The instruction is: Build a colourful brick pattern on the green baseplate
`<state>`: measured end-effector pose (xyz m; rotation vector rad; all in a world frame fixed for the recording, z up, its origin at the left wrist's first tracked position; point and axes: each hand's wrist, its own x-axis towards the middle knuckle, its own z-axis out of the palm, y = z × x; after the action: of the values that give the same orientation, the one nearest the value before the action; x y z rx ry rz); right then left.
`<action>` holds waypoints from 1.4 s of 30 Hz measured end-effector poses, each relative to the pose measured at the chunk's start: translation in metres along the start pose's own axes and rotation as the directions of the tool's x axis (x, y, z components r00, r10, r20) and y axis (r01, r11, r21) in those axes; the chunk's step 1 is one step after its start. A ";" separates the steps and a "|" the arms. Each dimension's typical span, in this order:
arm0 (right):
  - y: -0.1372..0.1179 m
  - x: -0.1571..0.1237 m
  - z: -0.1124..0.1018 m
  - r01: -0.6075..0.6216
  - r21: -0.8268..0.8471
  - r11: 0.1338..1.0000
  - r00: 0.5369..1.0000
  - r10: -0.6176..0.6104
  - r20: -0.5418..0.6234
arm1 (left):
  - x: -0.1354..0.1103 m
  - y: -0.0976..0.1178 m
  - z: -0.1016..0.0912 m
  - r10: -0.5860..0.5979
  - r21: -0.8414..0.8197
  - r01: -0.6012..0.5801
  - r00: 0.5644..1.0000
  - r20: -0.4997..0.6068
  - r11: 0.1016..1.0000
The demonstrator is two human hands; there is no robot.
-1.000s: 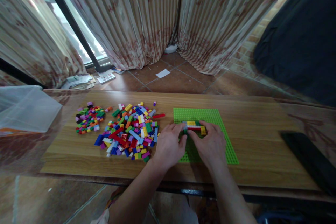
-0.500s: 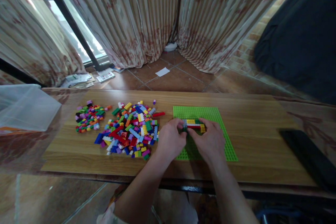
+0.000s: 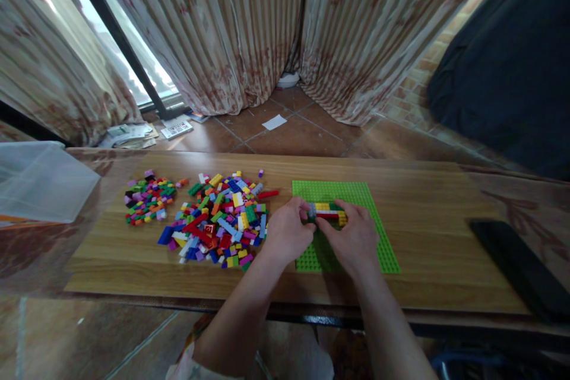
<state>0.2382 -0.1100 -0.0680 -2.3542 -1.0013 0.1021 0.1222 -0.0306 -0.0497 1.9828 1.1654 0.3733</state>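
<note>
Left hand: centre of frame, fingers curled, pinching the left end of the brick build.

Right hand: just right of centre, fingers curled over the right end and near side of the same build. The two hands are almost touching.

Brick build: a short, low bar of grey, yellow, red, white and green bricks. It sits on the upper middle of the green baseplate, between the two sets of fingertips.

Green baseplate: a studded square lying flat on the worktop, centre right. Its near part is covered by the hands.

Large pile of loose bricks: mixed colours, left of centre, just beside the left hand.

Small pile of loose bricks: further left, apart from the large pile.

Clear plastic container: left edge of frame.

Dark flat slab: right end of the worktop, well apart from the baseplate.

Striped curtains: across the top of the frame.

Tiled floor: beyond the worktop, with a white paper scrap on it.
</note>
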 end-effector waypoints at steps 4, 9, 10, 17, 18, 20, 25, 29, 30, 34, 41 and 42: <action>0.009 0.002 -0.001 0.025 0.103 0.994 1.000 -0.025 0.000 | -0.001 -0.004 -0.001 0.040 -0.068 -0.038 0.999 0.028 0.997; 0.016 0.007 -0.001 -0.019 0.227 0.974 1.000 0.018 0.005 | 0.000 -0.006 0.001 0.034 -0.113 -0.033 0.999 0.012 0.993; 0.016 0.008 -0.002 -0.022 0.243 0.970 1.000 0.025 -0.011 | 0.000 -0.006 0.000 0.036 -0.129 -0.035 0.999 0.007 0.991; -0.004 -0.003 -0.015 0.116 0.293 0.949 0.983 -0.067 -0.172 | -0.002 -0.010 -0.002 0.056 -0.230 -0.078 0.993 -0.101 0.970; -0.007 -0.006 -0.015 0.105 0.331 0.938 0.989 -0.065 -0.131 | -0.002 -0.011 -0.002 0.056 -0.242 -0.084 0.991 -0.121 0.967; -0.010 -0.011 -0.014 0.077 0.409 0.909 0.997 -0.071 -0.029 | -0.003 -0.014 -0.003 0.053 -0.255 -0.093 0.986 -0.159 0.963; -0.006 -0.018 -0.005 0.149 0.377 0.914 0.984 -0.176 0.038 | -0.009 -0.011 -0.009 0.019 -0.180 -0.051 0.984 -0.176 0.982; -0.003 -0.018 0.000 0.163 0.268 0.950 0.981 -0.185 0.057 | -0.015 -0.005 -0.014 -0.033 -0.113 0.017 0.990 -0.135 0.993; -0.003 -0.019 0.001 0.157 0.261 0.952 0.983 -0.177 0.056 | -0.016 -0.004 -0.015 -0.041 -0.108 0.027 0.991 -0.131 0.994; -0.004 -0.021 0.002 0.185 0.253 0.950 0.980 -0.197 0.023 | -0.017 -0.004 -0.016 -0.040 -0.104 0.028 0.993 -0.111 0.994; -0.001 -0.028 0.006 0.403 0.118 0.908 0.915 -0.399 -0.056 | -0.024 -0.006 -0.009 0.078 -0.048 -0.084 0.990 -0.118 0.995; -0.001 -0.030 0.006 0.433 0.067 0.899 0.901 -0.429 -0.064 | -0.026 -0.005 -0.006 0.121 -0.042 -0.127 0.984 -0.130 0.991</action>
<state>0.2141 -0.1273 -0.0772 -1.9984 -1.4412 -0.0844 0.1013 -0.0481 -0.0459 2.0172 1.1021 0.5958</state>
